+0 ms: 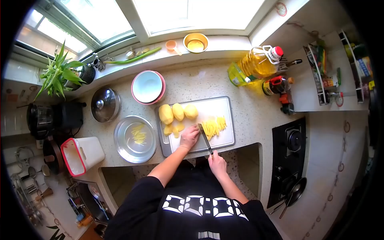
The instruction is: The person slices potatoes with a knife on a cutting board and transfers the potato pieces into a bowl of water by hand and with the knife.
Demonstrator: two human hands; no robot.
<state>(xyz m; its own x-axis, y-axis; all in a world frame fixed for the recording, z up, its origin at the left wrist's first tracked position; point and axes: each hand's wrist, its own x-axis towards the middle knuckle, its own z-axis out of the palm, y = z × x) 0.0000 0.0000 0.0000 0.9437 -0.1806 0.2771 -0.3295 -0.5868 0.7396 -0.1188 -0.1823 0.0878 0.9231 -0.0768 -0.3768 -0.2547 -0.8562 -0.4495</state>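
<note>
The right hand is clamping the knife's handle, its flat dark blade lying beyond the grip, between pale potato strips and the left hand's bunched fingers, near the cutting board's front edge.

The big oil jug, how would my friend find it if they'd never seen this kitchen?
Start at the window, then look at the right end of the speckled countertop below it. The oil jug is there, beside a dark sauce bottle. It's the much bigger one, see-through with golden oil and a white handle.
</note>
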